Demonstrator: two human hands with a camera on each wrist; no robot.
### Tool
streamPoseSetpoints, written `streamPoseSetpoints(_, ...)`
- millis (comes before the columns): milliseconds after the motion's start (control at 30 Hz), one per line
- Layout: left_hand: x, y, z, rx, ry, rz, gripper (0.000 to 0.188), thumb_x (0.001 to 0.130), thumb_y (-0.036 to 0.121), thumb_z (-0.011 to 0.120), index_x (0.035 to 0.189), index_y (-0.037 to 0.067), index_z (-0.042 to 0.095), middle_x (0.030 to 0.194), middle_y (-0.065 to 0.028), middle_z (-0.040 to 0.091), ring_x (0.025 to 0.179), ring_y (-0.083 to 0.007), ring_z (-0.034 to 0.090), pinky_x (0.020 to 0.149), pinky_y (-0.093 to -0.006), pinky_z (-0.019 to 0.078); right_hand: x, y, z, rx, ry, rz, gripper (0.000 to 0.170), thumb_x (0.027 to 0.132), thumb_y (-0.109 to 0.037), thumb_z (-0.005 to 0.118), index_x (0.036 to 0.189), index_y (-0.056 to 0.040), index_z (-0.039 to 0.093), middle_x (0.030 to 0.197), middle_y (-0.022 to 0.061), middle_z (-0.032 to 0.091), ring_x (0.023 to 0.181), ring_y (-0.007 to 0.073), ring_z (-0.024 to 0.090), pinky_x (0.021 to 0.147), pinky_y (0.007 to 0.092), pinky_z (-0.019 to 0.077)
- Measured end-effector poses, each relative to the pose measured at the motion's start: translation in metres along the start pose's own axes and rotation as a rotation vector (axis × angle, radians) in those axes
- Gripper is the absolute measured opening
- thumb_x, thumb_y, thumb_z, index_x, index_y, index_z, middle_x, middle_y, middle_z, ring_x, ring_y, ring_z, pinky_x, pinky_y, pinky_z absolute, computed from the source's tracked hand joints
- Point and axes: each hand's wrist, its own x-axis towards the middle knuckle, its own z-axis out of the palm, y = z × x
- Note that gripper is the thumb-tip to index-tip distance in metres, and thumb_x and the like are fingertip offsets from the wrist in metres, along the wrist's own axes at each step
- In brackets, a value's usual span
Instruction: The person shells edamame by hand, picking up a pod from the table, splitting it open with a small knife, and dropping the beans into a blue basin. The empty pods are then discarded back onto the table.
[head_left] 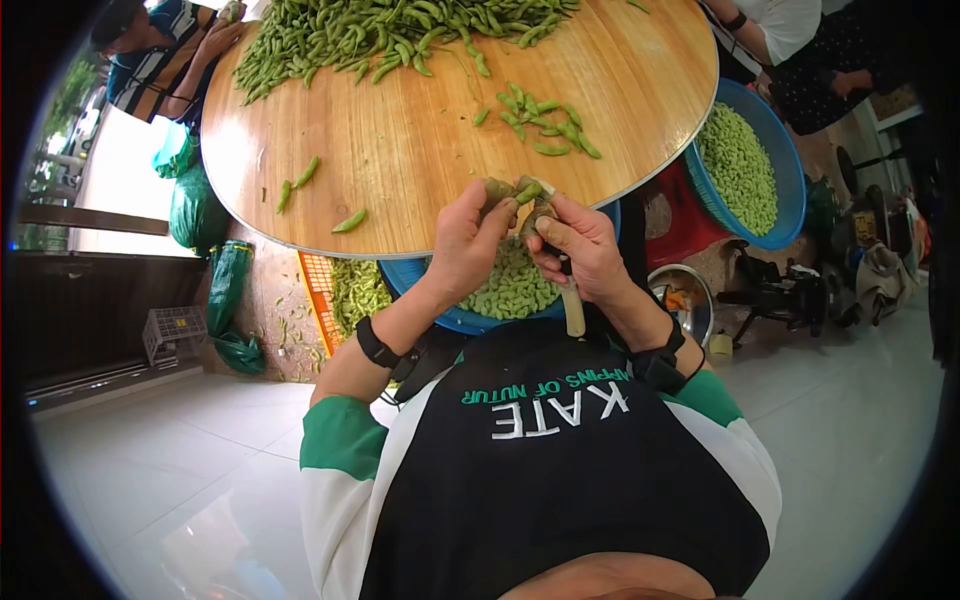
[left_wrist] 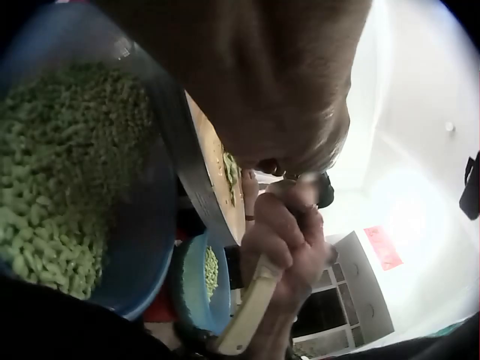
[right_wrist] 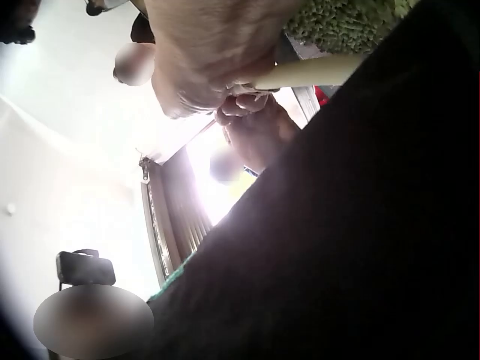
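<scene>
Over the table's near edge, my left hand (head_left: 468, 238) pinches a green soybean pod (head_left: 528, 194) between thumb and fingers. Close beside it, my right hand (head_left: 585, 248) grips a knife (head_left: 574, 312) by its pale handle, which points down toward my body; the blade is hidden. Brownish coverings wrap some fingertips on both hands. The left wrist view shows the knife handle sticking out of the curled right fist. Below the hands, shelled green beans (head_left: 512, 284) fill a blue basin (head_left: 462, 322) at my lap.
A large heap of pods (head_left: 370, 35) covers the far part of the round wooden table (head_left: 400, 150). A smaller pod pile (head_left: 545, 122) lies nearer. Another blue basin (head_left: 790, 195) of beans stands at right, an orange crate (head_left: 318, 290) at left. Other people sit across the table.
</scene>
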Motion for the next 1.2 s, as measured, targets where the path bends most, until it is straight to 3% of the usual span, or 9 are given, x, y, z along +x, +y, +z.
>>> streamPoseSetpoints(100,0.001,-0.004,-0.002,0.109,0.032,0.128,0.009,0.094,0.012,0.053,0.094,0.003,0.057,0.073,0.0022,0.055,0.063,-0.005,0.048,0.055,-0.0199,0.0384,0.002,0.005,-0.001,-0.019,0.06,-0.039,0.038,0.096,-0.01,0.047,0.134,-0.0028,0.044,0.08,0.006,0.054,0.052,0.007,0.04,0.042,0.0183,0.0347)
streamPoseSetpoints(267,0.006,0.006,-0.016,-0.752,-0.247,-0.449,0.013,0.095,0.015,0.053,0.097,0.004,0.058,0.069,0.0008,0.05,0.055,-0.0073,0.039,0.049,-0.0211,0.032,0.002,0.002,-0.013,0.12,-0.098,0.042,0.037,0.096,-0.011,0.048,0.132,-0.0023,0.046,0.079,0.0062,0.053,0.051,0.0066,0.039,0.041,0.0177,0.0333)
streamPoseSetpoints(500,0.0,0.003,-0.01,-0.863,-0.289,-0.641,0.013,0.095,0.014,0.053,0.095,0.002,0.057,0.068,0.0013,0.048,0.055,-0.0087,0.04,0.048,-0.0231,0.0335,-0.005,0.008,-0.021,0.102,-0.056,0.109,0.035,0.095,-0.011,0.049,0.13,-0.0039,0.049,0.079,0.0062,0.055,0.051,0.0063,0.04,0.04,0.0172,0.0323)
streamPoseSetpoints(600,-0.006,0.003,0.004,0.335,-0.015,0.129,0.009,0.088,0.005,0.058,0.093,-0.002,0.055,0.068,-0.0064,0.047,0.059,-0.0172,0.051,0.054,-0.0327,0.0443,0.001,0.006,-0.02,0.297,0.006,0.192,0.035,0.096,-0.013,0.048,0.131,-0.0073,0.048,0.08,0.0062,0.054,0.052,0.0065,0.038,0.04,0.0168,0.0324)
streamPoseSetpoints(800,-0.002,0.001,0.001,0.933,0.056,0.712,0.016,0.079,0.002,0.061,0.094,0.0,0.058,0.077,-0.012,0.052,0.066,-0.0322,0.054,0.056,-0.0396,0.0455,0.001,0.004,-0.014,0.464,-0.015,0.225,0.035,0.098,-0.015,0.045,0.133,-0.0101,0.047,0.081,0.005,0.05,0.052,0.0069,0.037,0.04,0.0161,0.0328)
streamPoseSetpoints(933,-0.001,0.013,0.004,0.74,0.06,0.615,0.012,0.082,0.003,0.06,0.093,-0.001,0.06,0.073,-0.0111,0.055,0.061,-0.0272,0.055,0.053,-0.0354,0.045,-0.002,0.01,-0.009,0.374,0.042,0.15,0.035,0.097,-0.015,0.047,0.132,-0.0085,0.048,0.081,0.0057,0.052,0.053,0.0069,0.038,0.04,0.0172,0.0325)
streamPoseSetpoints(1000,-0.002,0.014,0.004,0.188,0.076,-0.038,0.009,0.084,0.004,0.059,0.09,-0.002,0.062,0.067,-0.0126,0.058,0.057,-0.0221,0.056,0.054,-0.0307,0.0449,-0.004,0.011,-0.008,0.281,0.076,0.114,0.035,0.097,-0.014,0.048,0.132,-0.0074,0.048,0.08,0.0059,0.053,0.053,0.0068,0.039,0.041,0.0178,0.0322)
streamPoseSetpoints(1133,-0.003,0.005,0.008,0.119,0.1,-0.13,0.008,0.084,0.005,0.059,0.087,-0.002,0.061,0.063,-0.0157,0.058,0.054,-0.0179,0.056,0.054,-0.0282,0.0441,-0.003,0.009,-0.009,-0.225,0.152,-0.052,0.024,0.095,-0.011,0.052,0.116,-0.0021,0.055,0.081,0.0056,0.057,0.054,0.0071,0.045,0.046,0.0212,0.0377)
streamPoseSetpoints(1200,-0.007,0.005,0.012,0.429,0.114,0.11,0.008,0.084,0.006,0.06,0.084,-0.002,0.059,0.065,-0.0189,0.055,0.056,-0.026,0.057,0.053,-0.0334,0.0441,-0.001,0.015,-0.012,-0.491,0.233,-0.12,0.021,0.093,-0.01,0.055,0.111,-0.0004,0.056,0.08,0.0059,0.058,0.055,0.0078,0.047,0.048,0.0233,0.0401)
